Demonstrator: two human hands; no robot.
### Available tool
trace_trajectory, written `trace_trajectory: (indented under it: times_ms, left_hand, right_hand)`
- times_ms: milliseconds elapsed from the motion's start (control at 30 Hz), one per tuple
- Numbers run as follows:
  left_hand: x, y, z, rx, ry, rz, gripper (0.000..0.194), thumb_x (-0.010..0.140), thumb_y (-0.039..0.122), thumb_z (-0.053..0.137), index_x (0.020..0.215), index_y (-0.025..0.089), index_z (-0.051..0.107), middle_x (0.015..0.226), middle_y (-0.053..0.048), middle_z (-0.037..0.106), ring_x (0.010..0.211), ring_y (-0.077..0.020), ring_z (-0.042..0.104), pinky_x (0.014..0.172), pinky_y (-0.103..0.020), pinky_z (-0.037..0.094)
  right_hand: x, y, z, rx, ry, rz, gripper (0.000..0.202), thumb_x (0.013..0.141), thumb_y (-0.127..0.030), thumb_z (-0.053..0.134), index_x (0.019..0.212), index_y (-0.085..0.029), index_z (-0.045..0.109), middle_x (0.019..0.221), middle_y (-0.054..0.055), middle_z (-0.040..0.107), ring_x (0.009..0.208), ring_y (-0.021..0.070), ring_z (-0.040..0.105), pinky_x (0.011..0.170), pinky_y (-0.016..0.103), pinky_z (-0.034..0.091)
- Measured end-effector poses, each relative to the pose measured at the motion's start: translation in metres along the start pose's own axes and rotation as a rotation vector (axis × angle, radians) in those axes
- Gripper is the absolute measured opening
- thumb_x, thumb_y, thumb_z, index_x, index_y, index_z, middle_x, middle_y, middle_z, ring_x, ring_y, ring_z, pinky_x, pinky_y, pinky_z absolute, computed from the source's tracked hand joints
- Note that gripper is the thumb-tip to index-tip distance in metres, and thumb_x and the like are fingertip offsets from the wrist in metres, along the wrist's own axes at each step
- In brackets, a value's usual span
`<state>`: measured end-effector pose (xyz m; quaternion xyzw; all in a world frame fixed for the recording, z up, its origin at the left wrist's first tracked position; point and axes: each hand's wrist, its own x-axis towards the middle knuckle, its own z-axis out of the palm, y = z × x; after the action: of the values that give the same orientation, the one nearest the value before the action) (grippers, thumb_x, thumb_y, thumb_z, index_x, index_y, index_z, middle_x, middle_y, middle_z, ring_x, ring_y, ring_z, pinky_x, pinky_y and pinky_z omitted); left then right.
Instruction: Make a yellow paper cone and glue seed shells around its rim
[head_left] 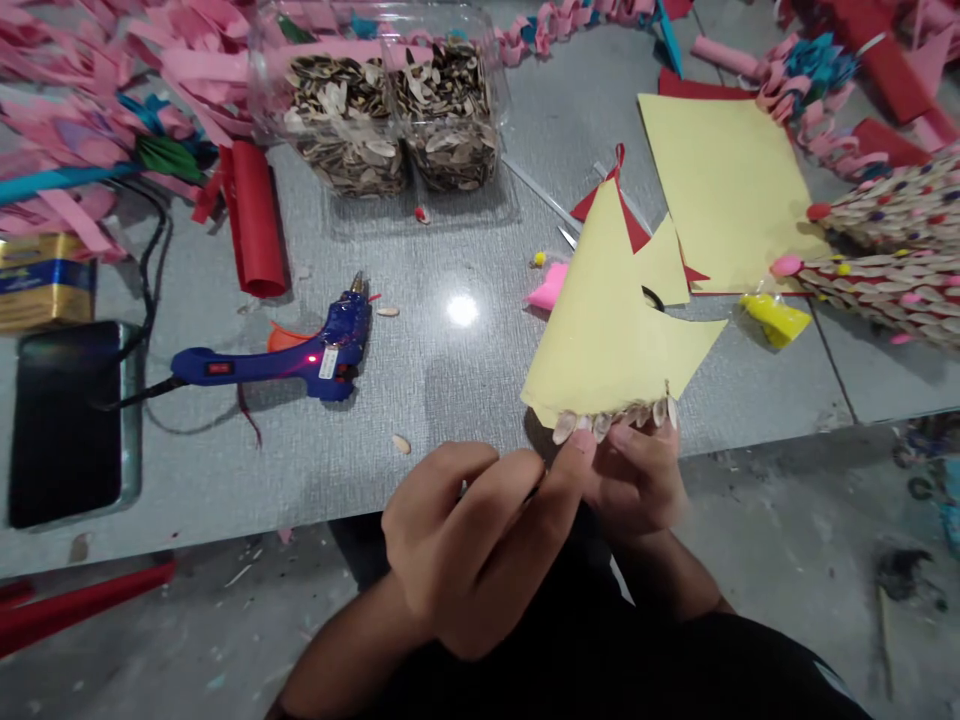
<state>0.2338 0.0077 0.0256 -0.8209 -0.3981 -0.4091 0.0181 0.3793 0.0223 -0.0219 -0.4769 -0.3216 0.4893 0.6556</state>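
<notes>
A pale yellow paper cone (592, 320) stands tilted at the table's front edge, its point upward. A row of pale seed shells (601, 426) runs along its lower rim. My right hand (641, 480) grips that rim from below, the thumb near the shells. My left hand (480, 540) is closed, with its fingertips pressed against a shell on the rim; the thumb is mostly hidden. Left of the cone, a blue glue gun (330, 345) lies on the table with a red light lit. Loose shells (401, 443) lie between the glue gun and my left hand.
A clear plastic box (397, 130) of seed shells is at the back. Yellow sheets (739, 190) and shell-covered cones (892, 280) lie at right. A phone (67, 425), a red paper roll (255, 220) and pink paper strips (67, 60) occupy the left side.
</notes>
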Motion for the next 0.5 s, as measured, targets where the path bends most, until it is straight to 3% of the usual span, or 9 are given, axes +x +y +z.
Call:
trace_trajectory:
  times_ms: [167,367,500]
  left_hand:
    - [-0.003,-0.002,0.011,0.009,0.035,-0.023,0.034,0.098,0.000,0.082,0.125,0.021,0.084,0.086,0.003,0.071,0.076,-0.0129,0.062,0.069,-0.027,0.057]
    - [-0.005,-0.003,0.014,-0.011,0.033,-0.026,0.033,0.098,0.001,0.083,0.125,0.020,0.083,0.089,0.002,0.069,0.078,-0.0130,0.060,0.072,-0.028,0.057]
    - [-0.005,-0.004,0.016,-0.023,0.026,-0.017,0.034,0.098,0.004,0.084,0.130,0.018,0.082,0.088,0.002,0.069,0.076,-0.0131,0.060,0.068,-0.030,0.055]
  right_hand:
    - [-0.002,-0.002,-0.001,0.223,0.037,-0.069,0.038,0.078,-0.041,0.084,0.115,-0.036,0.082,0.109,0.009,0.085,0.125,0.0391,0.080,0.108,0.060,0.069]
    - [-0.009,0.004,-0.011,0.206,-0.009,-0.057,0.043,0.083,-0.060,0.087,0.118,-0.036,0.082,0.105,0.008,0.086,0.113,0.0369,0.085,0.100,0.055,0.072]
    - [-0.013,0.009,-0.020,0.143,-0.072,-0.068,0.042,0.091,-0.051,0.086,0.129,-0.033,0.081,0.103,0.008,0.088,0.096,0.0311,0.087,0.092,0.048,0.073]
